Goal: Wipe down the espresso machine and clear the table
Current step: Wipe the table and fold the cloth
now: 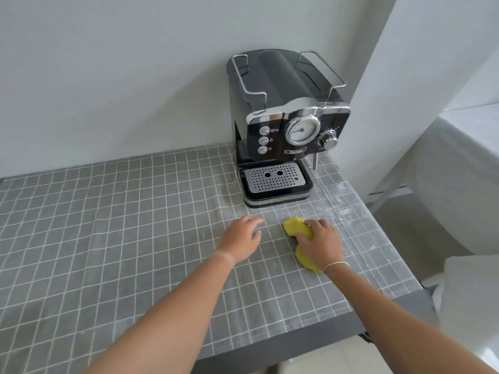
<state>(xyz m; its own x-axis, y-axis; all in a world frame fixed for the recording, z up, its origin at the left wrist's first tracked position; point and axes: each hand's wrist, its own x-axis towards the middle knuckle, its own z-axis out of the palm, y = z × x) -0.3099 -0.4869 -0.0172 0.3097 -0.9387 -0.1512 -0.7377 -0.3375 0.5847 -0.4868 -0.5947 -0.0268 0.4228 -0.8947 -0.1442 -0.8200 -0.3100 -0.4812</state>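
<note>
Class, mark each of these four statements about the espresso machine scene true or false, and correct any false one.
1. The right hand grips a yellow cloth on the table. True.
2. The left hand holds a cup. False: it holds nothing.
3. The espresso machine stands at the table's far right corner. True.
4. The cloth lies on the drip tray. False: it lies on the table, before the machine.

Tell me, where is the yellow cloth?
The yellow cloth lies on the checked tablecloth under the right hand, just before the espresso machine.
</note>
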